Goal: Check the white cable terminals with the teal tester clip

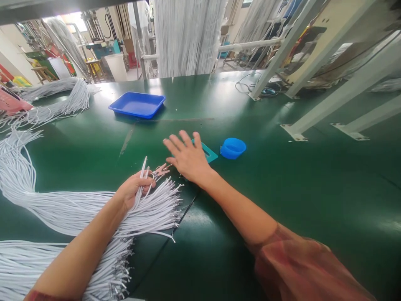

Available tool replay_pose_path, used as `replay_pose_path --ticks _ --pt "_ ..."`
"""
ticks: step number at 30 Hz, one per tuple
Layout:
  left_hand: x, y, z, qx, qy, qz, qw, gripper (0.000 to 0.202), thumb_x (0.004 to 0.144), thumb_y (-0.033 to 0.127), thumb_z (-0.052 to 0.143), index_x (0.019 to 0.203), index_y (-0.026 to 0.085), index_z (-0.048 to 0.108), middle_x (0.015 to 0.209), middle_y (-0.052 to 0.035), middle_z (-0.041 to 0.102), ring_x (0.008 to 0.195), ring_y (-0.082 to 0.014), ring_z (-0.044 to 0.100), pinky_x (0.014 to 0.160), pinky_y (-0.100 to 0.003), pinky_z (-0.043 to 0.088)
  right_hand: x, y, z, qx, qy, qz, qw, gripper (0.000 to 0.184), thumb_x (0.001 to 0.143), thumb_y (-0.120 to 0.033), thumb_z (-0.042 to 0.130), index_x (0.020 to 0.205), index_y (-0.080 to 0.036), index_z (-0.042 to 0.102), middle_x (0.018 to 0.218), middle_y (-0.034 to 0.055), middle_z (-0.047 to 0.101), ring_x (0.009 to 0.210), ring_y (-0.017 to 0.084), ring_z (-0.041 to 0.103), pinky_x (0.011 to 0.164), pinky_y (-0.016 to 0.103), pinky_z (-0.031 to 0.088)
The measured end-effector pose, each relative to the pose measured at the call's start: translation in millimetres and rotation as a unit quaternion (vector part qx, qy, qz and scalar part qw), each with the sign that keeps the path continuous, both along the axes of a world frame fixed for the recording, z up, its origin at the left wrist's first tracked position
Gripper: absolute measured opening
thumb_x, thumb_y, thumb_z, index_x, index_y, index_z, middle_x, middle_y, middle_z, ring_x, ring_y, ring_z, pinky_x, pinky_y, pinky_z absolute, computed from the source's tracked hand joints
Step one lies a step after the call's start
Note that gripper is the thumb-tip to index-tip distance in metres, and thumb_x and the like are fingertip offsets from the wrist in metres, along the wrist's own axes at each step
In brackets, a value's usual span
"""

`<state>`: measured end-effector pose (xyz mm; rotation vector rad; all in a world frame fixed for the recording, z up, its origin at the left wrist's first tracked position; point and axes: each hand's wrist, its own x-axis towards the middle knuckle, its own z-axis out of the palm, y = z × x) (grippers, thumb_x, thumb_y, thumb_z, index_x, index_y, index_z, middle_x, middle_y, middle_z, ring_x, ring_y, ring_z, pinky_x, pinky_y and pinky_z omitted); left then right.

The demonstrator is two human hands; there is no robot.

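Observation:
My left hand (pixel 136 189) is closed around a few white cords (pixel 144 164), whose ends stick up past the thumb. At its fingertips is a pinkish clip (pixel 161 171) like a clothes peg; whether the fingers grip it I cannot tell. Beneath this hand lies a thick bundle of white cords (pixel 156 209) with dark, metallic-looking tips pointing right. My right hand (pixel 189 161) is spread flat, palm down, with nothing visible in it. It partly covers a teal triangular plate (pixel 209 154) with a cut-out. A small round blue cup (pixel 233 148) stands just right of the plate.
A blue tray (pixel 138 104) sits farther back on the green table (pixel 297 188). More white cords (pixel 19 259) lie front left, and others pile up at the far left beside a pink object (pixel 12 101). Metal frame legs (pixel 294 131) stand at right. White strands (pixel 191 37) hang behind.

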<state>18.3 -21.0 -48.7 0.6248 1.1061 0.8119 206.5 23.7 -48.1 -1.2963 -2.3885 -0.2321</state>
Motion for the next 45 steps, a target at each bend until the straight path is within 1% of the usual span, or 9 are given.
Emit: replay_pose_path --ticks 3,12,19,24,29,31,36,41,45 --pt "-0.8 0.1 -1.0 -0.004 0.003 0.000 1.000 0.028 0.062 0.005 0.063 0.084 0.014 0.047 0.057 0.0013 0.054 0.036 -0.0017 0.035 0.034 -0.012 0.024 4.1 3.2 -3.6 -0.019 0.019 -0.079 0.997 0.051 0.088 -0.041 0.035 0.134 -0.019 0.029 0.136 0.0135 0.036 0.127 0.037 0.019 0.098 0.061 0.010" --pt "-13.6 -7.7 3.8 0.029 -0.059 -0.016 0.998 0.031 0.069 0.006 0.060 0.097 0.015 0.051 0.061 0.0013 0.051 0.042 -0.0029 0.037 0.039 -0.013 0.029 4.1 2.9 -3.6 -0.067 0.019 -0.085 0.994 0.050 0.090 -0.039 0.030 0.136 -0.021 0.025 0.135 0.0082 0.039 0.127 0.033 0.019 0.100 0.056 0.016" --pt "-15.1 -16.1 16.8 0.045 -0.063 -0.029 0.997 0.023 0.072 0.012 0.063 0.094 0.012 0.058 0.061 0.0020 0.046 0.045 -0.0023 0.034 0.042 -0.013 0.028 0.5 2.8 8.8 -0.077 0.151 -0.019 0.985 0.035 0.089 -0.029 0.037 0.120 -0.016 0.050 0.117 0.0096 0.056 0.114 0.026 0.039 0.097 0.044 0.027" --pt "-12.0 -20.0 19.7 0.072 -0.030 -0.060 0.995 0.020 0.071 0.022 0.065 0.086 0.010 0.064 0.060 0.0006 0.047 0.048 -0.0040 0.032 0.044 -0.016 0.026 -9.0 -14.5 29.8 -0.194 0.310 0.071 0.928 0.022 0.084 -0.026 0.047 0.083 -0.017 0.067 0.083 0.0038 0.066 0.081 0.014 0.054 0.077 0.026 0.040" --pt "-8.9 -24.9 22.9 0.155 0.086 -0.086 0.980 0.027 0.072 0.036 0.063 0.070 0.009 0.067 0.053 0.0007 0.047 0.051 -0.0075 0.035 0.049 -0.020 0.027 -22.1 -34.9 35.4 -0.366 0.375 0.117 0.844 0.019 0.073 -0.032 0.059 0.077 -0.015 0.067 0.068 0.0010 0.065 0.063 0.011 0.056 0.058 0.021 0.041" --pt "-7.0 -28.9 22.4 0.189 0.121 -0.085 0.971 0.026 0.068 0.035 0.066 0.064 0.010 0.067 0.057 -0.0004 0.051 0.055 -0.0092 0.040 0.053 -0.022 0.029 -26.8 -39.9 32.3 -0.370 0.381 0.104 0.841 0.014 0.070 -0.028 0.060 0.070 -0.015 0.067 0.066 0.0014 0.064 0.063 0.012 0.056 0.058 0.021 0.040" --pt "-1.7 -31.9 14.0 0.210 0.111 0.024 0.971 0.028 0.058 0.030 0.074 0.078 0.009 0.071 0.061 -0.0022 0.057 0.057 -0.0105 0.044 0.057 -0.024 0.033 -31.6 -37.1 20.8 -0.355 0.381 0.051 0.852 0.018 0.068 -0.033 0.058 0.065 -0.016 0.065 0.067 0.0023 0.065 0.064 0.015 0.058 0.059 0.025 0.041" --pt "2.2 -32.6 14.9 0.191 0.084 0.100 0.973 0.029 0.048 0.029 0.079 0.069 0.010 0.072 0.056 -0.0021 0.058 0.052 -0.0097 0.045 0.053 -0.024 0.034 -22.1 -26.1 26.5 -0.310 0.538 -0.047 0.782 0.027 0.066 -0.042 0.059 0.074 -0.017 0.065 0.076 0.0043 0.067 0.071 0.018 0.060 0.064 0.027 0.044" --pt "2.4 -34.9 20.3 0.193 0.070 0.114 0.972 0.030 0.050 0.031 0.078 0.069 0.009 0.071 0.053 -0.0013 0.057 0.049 -0.0086 0.045 0.052 -0.024 0.034 -20.0 -29.9 33.3 -0.366 0.448 0.027 0.815 0.027 0.060 -0.041 0.067 0.076 -0.018 0.068 0.076 0.0035 0.067 0.073 0.018 0.059 0.068 0.027 0.043"
